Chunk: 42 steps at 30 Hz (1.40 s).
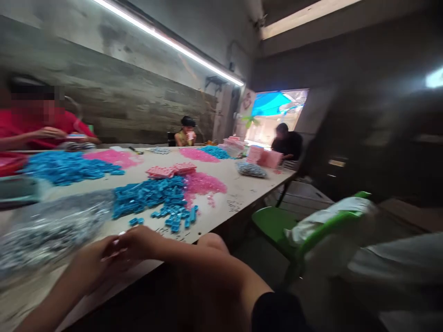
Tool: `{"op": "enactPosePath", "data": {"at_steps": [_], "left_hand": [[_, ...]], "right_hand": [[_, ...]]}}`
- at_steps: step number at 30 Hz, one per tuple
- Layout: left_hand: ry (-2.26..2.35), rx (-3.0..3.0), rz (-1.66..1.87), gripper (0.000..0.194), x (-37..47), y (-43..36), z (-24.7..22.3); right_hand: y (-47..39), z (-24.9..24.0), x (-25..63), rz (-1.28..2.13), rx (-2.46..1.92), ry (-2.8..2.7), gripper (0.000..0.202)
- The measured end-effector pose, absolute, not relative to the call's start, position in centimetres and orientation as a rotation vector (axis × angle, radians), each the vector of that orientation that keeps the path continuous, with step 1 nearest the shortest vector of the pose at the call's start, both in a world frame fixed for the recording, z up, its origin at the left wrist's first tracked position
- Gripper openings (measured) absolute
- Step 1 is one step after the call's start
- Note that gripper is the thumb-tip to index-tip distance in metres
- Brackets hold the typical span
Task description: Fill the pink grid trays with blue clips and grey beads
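Left hand (90, 259), right hand (142, 241), pinkish piece (118, 251) — between

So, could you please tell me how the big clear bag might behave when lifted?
The bag would probably sag, as its film looks thin and wrinkled. Its load of small grey parts looks loose, so it may shift and bulge. The film's glossy shine suggests a slightly slippery grip.

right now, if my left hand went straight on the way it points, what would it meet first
Likely the right hand, just past the shiny bits by the left hand; blur hides whether the hands touch.
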<state>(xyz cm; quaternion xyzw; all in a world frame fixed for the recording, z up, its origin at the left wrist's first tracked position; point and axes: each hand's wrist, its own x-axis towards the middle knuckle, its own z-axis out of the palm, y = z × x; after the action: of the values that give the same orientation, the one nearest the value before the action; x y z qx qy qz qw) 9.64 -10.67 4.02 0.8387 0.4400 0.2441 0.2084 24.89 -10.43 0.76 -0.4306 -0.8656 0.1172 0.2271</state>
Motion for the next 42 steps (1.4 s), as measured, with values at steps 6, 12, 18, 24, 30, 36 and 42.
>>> {"op": "enactPosePath", "data": {"at_steps": [6,12,18,24,30,36,42], "left_hand": [[1.201,2.403,0.597,0.029,8.5,-10.6,3.5],[1.229,2.489,0.617,0.024,8.3,-10.6,3.4],[1.24,2.485,0.59,0.016,8.1,-10.2,2.5],[1.218,2.478,0.599,0.009,8.0,-10.0,2.2],[1.228,2.489,0.571,0.01,8.0,-9.9,2.3],[1.184,2.452,0.603,0.012,8.3,-10.3,2.9],[1.124,2.363,0.731,0.011,8.4,-10.3,2.5]], "right_hand": [[-12.0,1.7,24.2,0.207,-1.131,-2.285,0.015],[-12.2,2.1,24.4,0.266,-1.172,-2.228,0.019],[-12.1,2.0,24.6,0.282,-1.177,-2.258,0.017],[-12.2,2.1,24.9,0.184,-1.144,-2.34,0.011],[-11.9,2.1,25.0,0.285,-1.052,-2.362,0.012],[-11.9,2.6,24.8,0.263,-1.049,-2.378,0.01],[-11.8,2.8,24.8,0.242,-1.092,-2.412,0.008]]}}
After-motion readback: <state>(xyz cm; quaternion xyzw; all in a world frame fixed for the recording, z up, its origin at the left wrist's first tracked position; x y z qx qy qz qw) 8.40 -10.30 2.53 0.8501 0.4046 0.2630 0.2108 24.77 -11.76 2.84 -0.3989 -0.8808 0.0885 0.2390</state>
